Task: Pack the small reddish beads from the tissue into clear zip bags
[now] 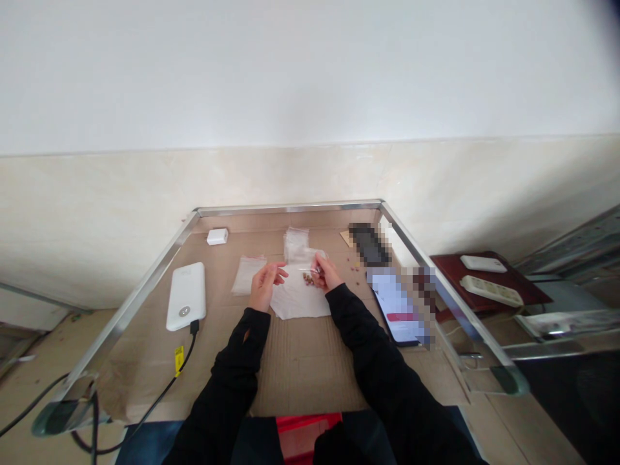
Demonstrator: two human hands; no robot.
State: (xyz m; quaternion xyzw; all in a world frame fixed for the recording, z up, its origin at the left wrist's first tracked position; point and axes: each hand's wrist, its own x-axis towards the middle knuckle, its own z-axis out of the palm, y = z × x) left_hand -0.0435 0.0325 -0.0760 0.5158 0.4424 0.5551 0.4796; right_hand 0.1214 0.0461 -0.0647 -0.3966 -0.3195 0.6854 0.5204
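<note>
From the head camera, the person's two hands meet near the middle of a steel-edged table, which is topped with brown corrugated card. Both forearms in black sleeves reach in from the near edge. The right hand pinches a thin glinting strip between thumb and forefinger; it is too small to identify. The fingers of the left hand curl loosely toward it, and whether they hold anything cannot be told.

Just below the pinch, a small cluster of brown beads lies on a crumpled white tissue at the table's centre. A few more specks sit beyond the tissue, toward the right edge. Two clear zip bags lie near the far edge: one just past the tissue, the other to the left of the left hand.

A white power bank lies along the left edge, its black cable running off over the near left corner, with a yellow tag on it. A small white box sits by the far left corner. Along the right edge lie a lit smartphone and a dark device, both pixelated. Off the table to the right, a white power strip rests on a dark red board.
</note>
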